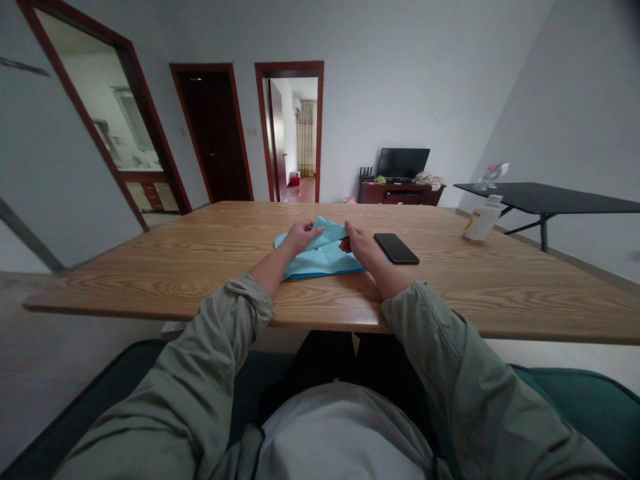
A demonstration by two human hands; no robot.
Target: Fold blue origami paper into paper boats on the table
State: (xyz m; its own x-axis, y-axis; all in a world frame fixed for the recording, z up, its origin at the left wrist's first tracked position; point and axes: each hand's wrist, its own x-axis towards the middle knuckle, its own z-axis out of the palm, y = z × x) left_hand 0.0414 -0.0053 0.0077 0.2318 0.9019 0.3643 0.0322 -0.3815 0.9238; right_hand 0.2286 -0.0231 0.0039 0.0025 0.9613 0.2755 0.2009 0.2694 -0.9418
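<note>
Grip: both hands pinch the blue cloth point(327, 261) between thumb and fingers, closed on it
Left hand point(304, 236): at the left end of the lifted part, thumb pointing in toward the right hand point(361, 244)
Right hand: at the other end of the lifted part, fingers curled under, partly hidden
Arms: both reach forward over the wooden table point(175, 263), hands close but apart, green sleeves point(235, 313) pushed up
Blue cloth: one part is held up between the two hands; the rest lies flat on the table, under and just in front of the grip, with a darker blue edge on the near side
Black phone point(397, 248): flat on the table, just right of the right hand
White bottle point(483, 219): well off to the right, near the far edge of the table, looks tilted in this view
</note>
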